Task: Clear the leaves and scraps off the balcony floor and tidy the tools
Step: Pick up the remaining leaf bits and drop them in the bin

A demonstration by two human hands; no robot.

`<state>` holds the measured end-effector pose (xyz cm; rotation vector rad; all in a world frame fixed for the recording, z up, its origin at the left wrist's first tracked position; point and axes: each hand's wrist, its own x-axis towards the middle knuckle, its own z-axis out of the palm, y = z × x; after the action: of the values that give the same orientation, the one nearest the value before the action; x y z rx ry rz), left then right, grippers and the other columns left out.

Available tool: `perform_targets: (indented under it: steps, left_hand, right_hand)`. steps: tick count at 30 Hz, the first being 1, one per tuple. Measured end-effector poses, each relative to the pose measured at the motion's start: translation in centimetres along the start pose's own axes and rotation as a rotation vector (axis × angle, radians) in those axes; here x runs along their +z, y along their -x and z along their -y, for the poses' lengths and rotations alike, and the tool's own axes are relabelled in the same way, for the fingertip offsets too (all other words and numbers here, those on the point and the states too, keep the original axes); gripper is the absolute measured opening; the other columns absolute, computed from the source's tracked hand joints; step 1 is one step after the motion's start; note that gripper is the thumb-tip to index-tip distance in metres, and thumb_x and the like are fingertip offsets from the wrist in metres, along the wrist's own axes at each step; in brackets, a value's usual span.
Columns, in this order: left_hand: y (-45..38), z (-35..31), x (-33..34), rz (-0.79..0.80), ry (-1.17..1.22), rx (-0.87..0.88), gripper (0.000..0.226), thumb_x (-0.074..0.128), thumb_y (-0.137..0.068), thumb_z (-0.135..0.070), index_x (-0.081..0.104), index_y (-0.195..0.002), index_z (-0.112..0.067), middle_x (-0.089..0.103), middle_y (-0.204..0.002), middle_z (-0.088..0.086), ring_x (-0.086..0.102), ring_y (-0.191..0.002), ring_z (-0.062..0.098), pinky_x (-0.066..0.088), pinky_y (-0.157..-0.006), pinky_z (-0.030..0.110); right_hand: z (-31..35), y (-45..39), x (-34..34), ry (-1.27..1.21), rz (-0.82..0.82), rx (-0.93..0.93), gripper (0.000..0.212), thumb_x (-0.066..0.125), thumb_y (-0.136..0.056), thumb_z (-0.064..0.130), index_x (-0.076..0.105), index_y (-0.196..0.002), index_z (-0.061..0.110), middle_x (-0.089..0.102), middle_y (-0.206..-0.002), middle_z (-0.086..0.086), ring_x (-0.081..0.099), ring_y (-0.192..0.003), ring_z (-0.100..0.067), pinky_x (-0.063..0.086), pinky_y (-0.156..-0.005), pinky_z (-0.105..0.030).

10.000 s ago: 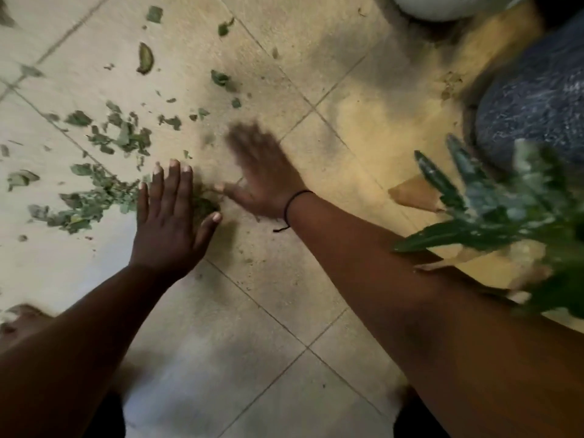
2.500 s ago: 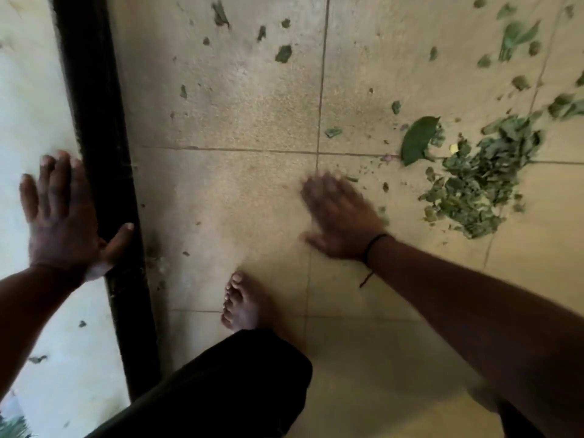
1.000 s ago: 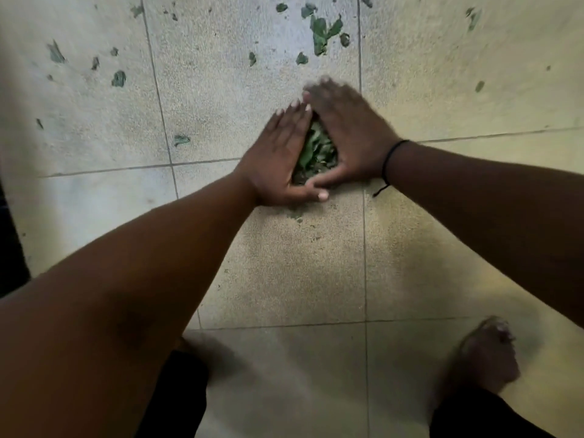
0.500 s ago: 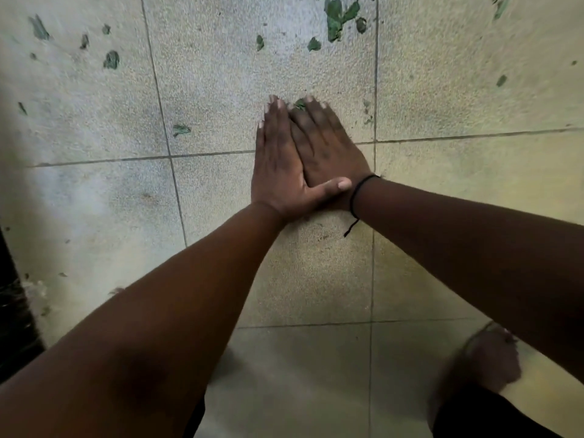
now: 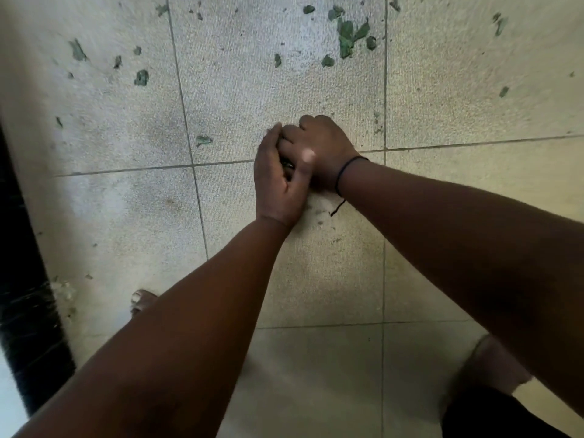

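My left hand (image 5: 276, 181) and my right hand (image 5: 319, 150) are cupped together low over the tiled balcony floor (image 5: 316, 279), closed around a gathered pile of leaf scraps (image 5: 287, 165). Only a dark sliver of the pile shows between the palms. Loose green leaf bits (image 5: 346, 37) lie scattered on the tiles beyond the hands, with more bits (image 5: 141, 78) to the far left. A thin black band circles my right wrist.
A black door track or frame (image 5: 28, 327) runs along the left edge. My bare foot (image 5: 142, 301) is near it, and my other foot (image 5: 493, 365) sits at the lower right. A single leaf scrap (image 5: 203, 140) lies left of the hands.
The hands swept the leaves into a pile, pressed flat together over it, and have now curled and cupped around it. The view has shifted slightly.
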<state>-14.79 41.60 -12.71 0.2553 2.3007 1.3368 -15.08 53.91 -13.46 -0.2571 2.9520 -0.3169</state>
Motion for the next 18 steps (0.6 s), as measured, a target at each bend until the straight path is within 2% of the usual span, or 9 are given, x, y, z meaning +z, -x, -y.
perform_targets:
  steps: [2, 5, 6, 8, 10, 12, 15, 16, 18]
  left_hand:
    - [-0.5, -2.1, -0.3, -0.125, 0.149, -0.195, 0.069, 0.033, -0.094, -0.06, 0.057, -0.132, -0.008, 0.059, -0.133, 0.007, 0.053, -0.125, 0.014, 0.042, -0.108, 0.034]
    - [-0.4, -5.2, -2.0, -0.285, 0.4, -0.536, 0.057, 0.029, -0.103, -0.053, 0.069, -0.116, -0.014, 0.07, -0.111, 0.003, 0.065, -0.107, 0.014, 0.047, -0.103, 0.037]
    - [0.1, -6.0, -2.6, -0.284, 0.507, -0.618, 0.054, 0.031, -0.104, -0.05, 0.068, -0.117, -0.013, 0.07, -0.109, 0.004, 0.065, -0.106, 0.016, 0.048, -0.101, 0.037]
    - [2.5, -8.1, -3.4, -0.18, 0.706, -0.763, 0.05, 0.033, -0.104, -0.049, 0.065, -0.12, -0.014, 0.069, -0.112, 0.005, 0.064, -0.108, 0.019, 0.049, -0.097, 0.034]
    - [6.3, -11.6, -3.8, -0.024, 0.919, -0.927, 0.043, 0.035, -0.103, -0.047, 0.065, -0.106, -0.017, 0.068, -0.103, 0.004, 0.062, -0.1, 0.019, 0.048, -0.092, 0.034]
    - [10.4, -15.4, -3.7, 0.053, 1.146, -0.998, 0.037, 0.036, -0.101, -0.04, 0.064, -0.092, -0.017, 0.062, -0.095, 0.006, 0.057, -0.091, 0.02, 0.043, -0.092, 0.034]
    - [16.5, -22.1, -5.8, -0.003, 1.382, -1.099, 0.04, 0.044, -0.098, -0.038, 0.076, -0.092, -0.015, 0.07, -0.102, 0.01, 0.059, -0.103, 0.026, 0.036, -0.107, 0.041]
    - [18.1, -24.5, -6.8, -0.028, 1.394, -1.133, 0.037, 0.045, -0.098, -0.036, 0.075, -0.096, -0.016, 0.072, -0.099, 0.01, 0.061, -0.1, 0.025, 0.039, -0.105, 0.041]
    - [20.7, -29.9, -9.5, -0.019, 1.389, -1.169, 0.03, 0.043, -0.1, -0.031, 0.068, -0.097, -0.016, 0.068, -0.084, 0.007, 0.06, -0.084, 0.02, 0.044, -0.09, 0.035]
  right_hand:
    - [0.2, -1.2, -1.2, -0.063, 0.133, 0.081, 0.034, 0.047, -0.096, 0.031, 0.055, -0.121, 0.01, 0.062, -0.114, -0.01, 0.059, -0.098, -0.032, 0.04, -0.068, -0.038]
    - [1.2, -0.9, -3.4, -0.172, 0.239, 0.268, 0.037, 0.039, -0.099, 0.039, 0.061, -0.111, 0.012, 0.064, -0.11, -0.012, 0.061, -0.099, -0.032, 0.036, -0.068, -0.033]
    - [1.8, 0.1, -4.4, -0.255, 0.211, 0.359, 0.038, 0.038, -0.099, 0.039, 0.062, -0.106, 0.011, 0.065, -0.108, -0.013, 0.061, -0.098, -0.033, 0.034, -0.069, -0.032]
    - [3.9, 3.0, -7.2, -0.477, 0.156, 0.548, 0.037, 0.039, -0.1, 0.037, 0.064, -0.099, 0.01, 0.067, -0.101, -0.014, 0.06, -0.094, -0.032, 0.031, -0.067, -0.03]
    - [7.3, 6.5, -11.2, -0.675, 0.111, 0.682, 0.032, 0.041, -0.1, 0.036, 0.062, -0.089, 0.014, 0.065, -0.088, -0.009, 0.059, -0.085, -0.029, 0.032, -0.066, -0.029]
    - [10.9, 9.4, -15.5, -0.812, 0.09, 0.78, 0.026, 0.043, -0.1, 0.034, 0.055, -0.081, 0.019, 0.059, -0.082, -0.006, 0.058, -0.084, -0.029, 0.036, -0.069, -0.032]
    - [14.9, 14.1, -23.1, -0.819, 0.09, 0.845, 0.028, 0.043, -0.1, 0.033, 0.063, -0.088, 0.016, 0.067, -0.09, -0.011, 0.06, -0.09, -0.029, 0.042, -0.083, -0.038]
    - [15.9, 15.3, -25.7, -0.83, 0.093, 0.841, 0.029, 0.043, -0.099, 0.033, 0.063, -0.085, 0.016, 0.067, -0.087, -0.01, 0.061, -0.086, -0.029, 0.044, -0.08, -0.037]
    - [17.7, 17.0, -31.5, -0.866, 0.102, 0.833, 0.03, 0.044, -0.098, 0.031, 0.055, -0.072, 0.019, 0.062, -0.072, -0.004, 0.06, -0.073, -0.026, 0.043, -0.066, -0.034]
